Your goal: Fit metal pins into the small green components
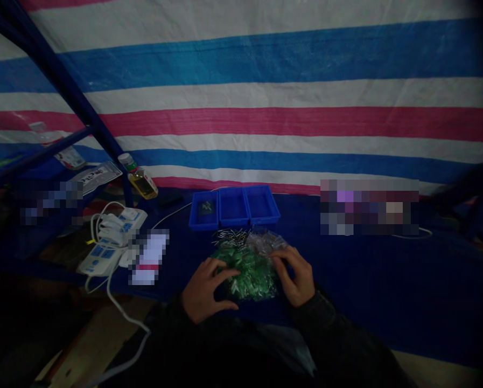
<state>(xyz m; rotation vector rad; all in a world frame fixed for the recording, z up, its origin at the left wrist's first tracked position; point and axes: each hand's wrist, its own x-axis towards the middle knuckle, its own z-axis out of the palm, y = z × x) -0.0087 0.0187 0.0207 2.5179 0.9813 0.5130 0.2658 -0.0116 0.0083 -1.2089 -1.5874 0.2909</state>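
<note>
A heap of small, glossy green pieces [247, 275] lies on the blue table in front of me; whether a bag encloses them I cannot make out. At its left edge is my left hand [207, 288], thumb and fingers spread apart, holding nothing. On the opposite side, my right hand [295, 277] has its thumb and forefinger close together at the edge of a clear plastic bag [263, 241], whose contents are unclear. Behind the heap lie several thin, dark and shiny pin-like pieces [229, 237], loose on the table.
Three joined blue trays [233, 206] stand at the back; the left one holds some small pieces [205, 207]. Leftward are a phone [150, 257], power strips [116, 237] with white cables, and a bottle [140, 178]. A blurred-out area [369, 207] covers the back right. Striped sheeting [265, 124] rises behind.
</note>
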